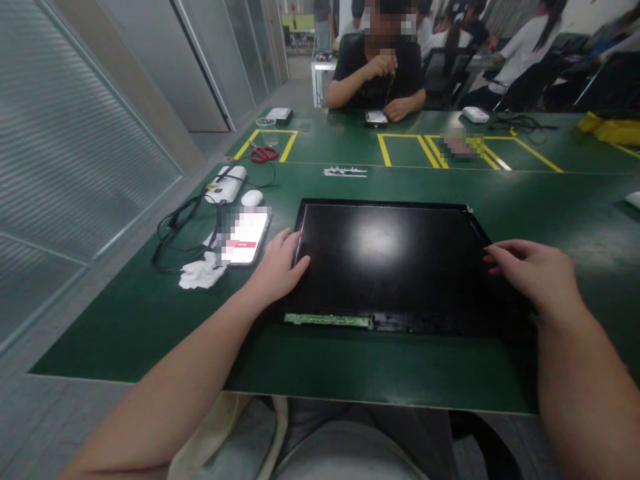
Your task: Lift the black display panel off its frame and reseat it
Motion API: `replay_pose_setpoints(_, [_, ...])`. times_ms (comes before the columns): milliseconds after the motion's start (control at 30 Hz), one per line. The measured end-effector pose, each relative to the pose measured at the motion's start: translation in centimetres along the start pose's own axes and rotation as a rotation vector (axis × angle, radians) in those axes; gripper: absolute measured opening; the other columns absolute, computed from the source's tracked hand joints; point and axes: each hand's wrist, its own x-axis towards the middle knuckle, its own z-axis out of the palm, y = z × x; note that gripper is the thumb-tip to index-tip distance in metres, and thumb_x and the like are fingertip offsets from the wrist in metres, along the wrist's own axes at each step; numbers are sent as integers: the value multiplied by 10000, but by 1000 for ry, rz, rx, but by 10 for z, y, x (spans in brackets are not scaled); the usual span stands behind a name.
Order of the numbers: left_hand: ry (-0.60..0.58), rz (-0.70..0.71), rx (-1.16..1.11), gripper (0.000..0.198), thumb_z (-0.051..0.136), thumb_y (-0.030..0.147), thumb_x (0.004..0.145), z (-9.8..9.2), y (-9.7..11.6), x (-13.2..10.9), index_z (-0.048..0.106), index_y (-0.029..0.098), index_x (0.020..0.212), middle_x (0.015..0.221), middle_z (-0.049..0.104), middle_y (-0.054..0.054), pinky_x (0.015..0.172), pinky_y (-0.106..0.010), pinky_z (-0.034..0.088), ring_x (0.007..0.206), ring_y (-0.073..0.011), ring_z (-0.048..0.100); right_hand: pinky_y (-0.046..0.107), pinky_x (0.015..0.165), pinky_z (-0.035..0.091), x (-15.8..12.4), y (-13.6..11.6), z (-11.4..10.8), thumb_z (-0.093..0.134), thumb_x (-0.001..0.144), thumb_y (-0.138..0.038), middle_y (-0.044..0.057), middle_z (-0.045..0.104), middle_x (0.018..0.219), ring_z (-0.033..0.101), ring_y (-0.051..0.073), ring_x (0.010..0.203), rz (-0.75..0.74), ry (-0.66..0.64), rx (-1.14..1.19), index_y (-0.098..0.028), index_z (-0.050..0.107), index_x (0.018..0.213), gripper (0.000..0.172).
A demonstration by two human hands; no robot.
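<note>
Left grip (279,265): loosely open at the left edge of the panel, my thumb apart from the fingers and over the dark face.
Right grip (537,273): fingertips drawn together at the right edge; I cannot tell whether they pinch anything.
Display panel (400,273): between my two hands on the green table (125,340), dark glossy face up, a blurred patch of light reflected near its middle.
Circuit strip (327,321): green and narrow, along the left half of the panel's near edge.
Phone (254,239): just left of the panel, screen lit, near my left hand.
Crumpled tissue (200,271): beside the phone's near end.
White rounded object (252,198): just beyond the phone.
White device (227,185): farther left, black cables (183,217) trailing around it.
Scissors (263,155): red-handled, beyond the white device.
Small pale pieces (345,172): in a row past the panel's far edge.
Co-worker (375,80): seated across from me in a black top, one hand raised.
</note>
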Motion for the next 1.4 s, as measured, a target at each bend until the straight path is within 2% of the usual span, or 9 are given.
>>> replay_pose_setpoints(100, [25,-12,53,595,520,334,992,0,-6,3,499,42,1509,1641,455,-308,1258,-588,350,1532,-418,443,461,886,594,-7,-7,5,639,778,-543,89,794,930,751,280,837,-48,-4,97,-230,797,1002,417])
replay_pose_setpoints(167, [18,13,69,573,497,318,993,2,-9,4,511,57,1502,1638,479,-288,1253,-594,359,1526,-414,456,505,1003,571,-11,-11,10,647,804,-559,110,787,1168,744,321,1042,-246,-33,92,-241,788,1142,485])
replay_pose_setpoints(333, [7,-33,104,629,475,350,1002,6,-10,2,487,-20,1510,1642,443,-338,1253,-582,358,1537,-432,433,607,1246,372,-11,-6,29,607,902,-578,103,589,1563,499,368,1485,-617,-157,37,-298,721,1336,530])
replay_pose_setpoints(500, [-19,-44,91,579,485,377,996,0,-12,3,617,14,1428,1633,482,-299,1259,-611,328,1536,-453,425,728,1245,275,-7,4,42,574,928,-599,72,500,1644,380,401,1559,-617,-308,-31,-349,682,1429,570])
replay_pose_setpoints(700, [-23,16,-124,471,493,282,949,-7,-16,10,744,122,1314,1581,590,-198,1256,-559,378,1493,-368,517,763,1241,208,-9,1,41,563,936,-596,56,454,1673,327,406,1581,-606,-399,-66,-369,654,1468,586])
replay_pose_setpoints(933, [114,-127,-685,370,622,315,880,-12,3,4,835,226,1169,1496,686,-83,1283,-503,332,1482,-340,528,725,1256,234,-7,2,37,577,931,-581,52,464,1669,337,390,1580,-601,-390,-18,-370,656,1463,577])
replay_pose_setpoints(1100, [70,-532,-1226,447,720,236,837,-23,31,-2,799,208,1276,1046,849,-84,892,-393,637,1057,-310,785,714,1258,251,-7,2,34,578,930,-569,49,471,1665,357,388,1572,-595,-375,0,-371,661,1453,564])
replay_pose_setpoints(1233, [19,-712,-1394,568,631,88,879,-35,47,-2,705,204,1430,811,829,-60,556,-271,601,628,-214,767,708,1263,244,-9,0,33,573,934,-561,41,469,1668,341,382,1581,-584,-373,-3,-377,663,1446,552])
replay_pose_setpoints(1400, [42,-731,-1490,558,633,54,896,-39,51,-2,693,176,1437,809,829,-71,523,-252,600,544,-186,738,696,1266,253,-10,-3,31,586,925,-555,40,472,1667,349,380,1578,-572,-371,-2,-374,670,1434,547])
